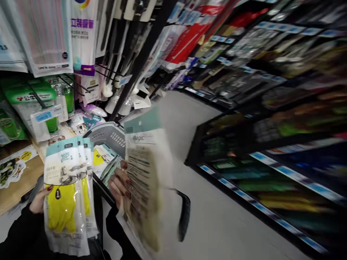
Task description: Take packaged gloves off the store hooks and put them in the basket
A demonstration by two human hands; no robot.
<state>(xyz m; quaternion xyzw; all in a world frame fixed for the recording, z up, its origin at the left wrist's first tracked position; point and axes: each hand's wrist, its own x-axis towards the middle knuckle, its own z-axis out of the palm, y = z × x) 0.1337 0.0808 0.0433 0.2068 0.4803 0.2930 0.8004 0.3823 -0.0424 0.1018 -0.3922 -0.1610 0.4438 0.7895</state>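
My left hand (38,199) grips several overlapping packs of yellow rubber gloves (63,207), with the thumb on the front of the nearest one. These packs have teal headers and clear fronts showing the gloves. My right hand (118,185) is closed on a similar pack (143,180), its printed back facing me and blurred; the word "Magic" shows near its teal header. Behind and between my hands is a grey plastic basket (115,134). More glove packs (104,156) lie inside it, partly hidden by what I hold.
Hanging packets (48,36) and green packs (31,94) fill the rack on the left. A cardboard box (24,180) stands below them. A black curved handle (184,216) sticks out above the grey floor (217,216). Blurred stocked shelves (271,155) line the right side.
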